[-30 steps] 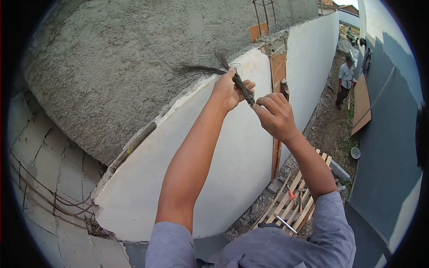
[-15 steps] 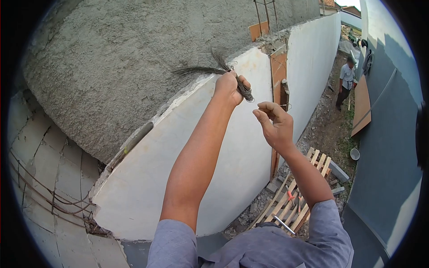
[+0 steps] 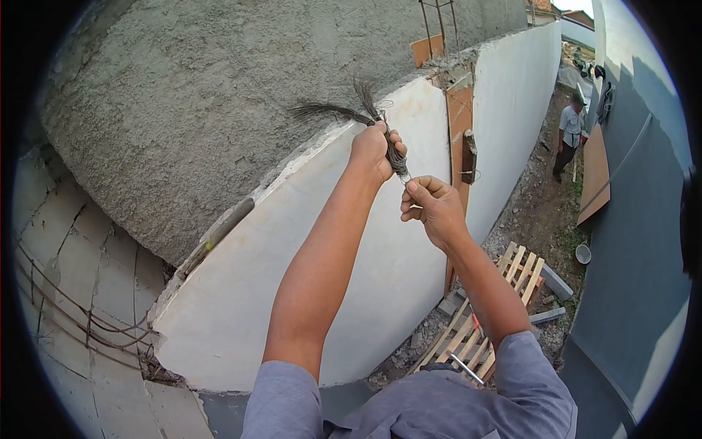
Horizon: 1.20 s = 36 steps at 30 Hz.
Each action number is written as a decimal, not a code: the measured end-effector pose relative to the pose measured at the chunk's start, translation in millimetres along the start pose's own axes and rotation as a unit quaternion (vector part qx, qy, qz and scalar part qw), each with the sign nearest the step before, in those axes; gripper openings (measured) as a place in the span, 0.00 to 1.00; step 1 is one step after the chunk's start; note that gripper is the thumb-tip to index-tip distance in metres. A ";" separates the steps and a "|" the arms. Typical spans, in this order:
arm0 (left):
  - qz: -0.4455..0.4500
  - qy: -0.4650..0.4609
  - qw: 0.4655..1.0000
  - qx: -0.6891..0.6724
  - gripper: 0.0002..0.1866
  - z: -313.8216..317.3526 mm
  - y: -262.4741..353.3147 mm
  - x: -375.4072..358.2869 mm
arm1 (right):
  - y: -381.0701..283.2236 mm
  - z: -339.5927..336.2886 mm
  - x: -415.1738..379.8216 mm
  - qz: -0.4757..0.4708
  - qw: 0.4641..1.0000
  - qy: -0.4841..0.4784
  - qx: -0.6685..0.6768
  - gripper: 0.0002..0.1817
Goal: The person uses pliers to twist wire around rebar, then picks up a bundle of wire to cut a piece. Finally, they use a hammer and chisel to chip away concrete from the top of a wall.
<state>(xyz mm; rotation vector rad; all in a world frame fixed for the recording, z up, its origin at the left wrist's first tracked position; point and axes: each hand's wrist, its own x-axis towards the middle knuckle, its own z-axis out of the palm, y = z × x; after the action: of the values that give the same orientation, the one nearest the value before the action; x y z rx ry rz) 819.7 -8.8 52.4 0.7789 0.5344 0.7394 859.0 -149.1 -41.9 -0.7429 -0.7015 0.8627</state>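
A bundle of thin dark binding wire (image 3: 395, 157) is gripped in my left hand (image 3: 371, 155), above the top edge of the white wall. Its loose ends fan out up and to the left, and its looped end points down to the right. My right hand (image 3: 436, 210) is just below that looped end. Thumb and index finger pinch at the wire loops there, while the other fingers curl in. How many strands sit in the pinch is too small to tell.
The white wall (image 3: 314, 241) runs along a rough grey concrete surface (image 3: 197, 110). Bent rebar (image 3: 88, 322) sticks out at left. A wooden pallet (image 3: 468, 329) lies below, near a bucket (image 3: 583, 254). Another person (image 3: 569, 135) stands farther down the passage, beside a leaning board (image 3: 595, 175).
My right hand has moved up and left to the looped end of the wire bundle and closed in a pinch there. My left hand keeps its hold on the bundle.
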 end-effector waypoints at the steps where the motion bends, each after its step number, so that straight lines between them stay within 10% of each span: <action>1: 0.007 0.004 1.000 0.010 0.10 0.3 -0.7 0.1 | 3.0 -2.4 0.1 0.009 1.000 0.007 0.013 0.08; 15: 0.111 0.063 0.978 0.168 0.10 12.4 -33.2 -10.7 | 10.4 9.1 -23.1 0.016 0.949 -0.006 0.314 0.13; 28: 0.072 0.033 0.994 0.074 0.07 10.0 -18.1 -4.9 | -57.4 -122.7 -338.1 -0.126 0.989 0.033 0.075 0.19; 31: 0.066 0.015 0.995 0.077 0.05 6.8 0.7 -7.9 | -78.6 -178.0 -436.3 -0.250 0.920 0.292 0.083 0.18; 36: 0.029 -0.023 0.998 -0.046 0.04 11.6 -6.4 -23.1 | -8.3 -251.8 -542.6 -0.114 0.786 0.603 -0.074 0.16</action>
<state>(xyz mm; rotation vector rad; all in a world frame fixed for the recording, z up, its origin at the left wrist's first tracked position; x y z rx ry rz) 815.4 -34.5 58.1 0.7264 0.4338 0.7923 805.9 -685.4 -301.5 -1.1307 0.3158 -0.0145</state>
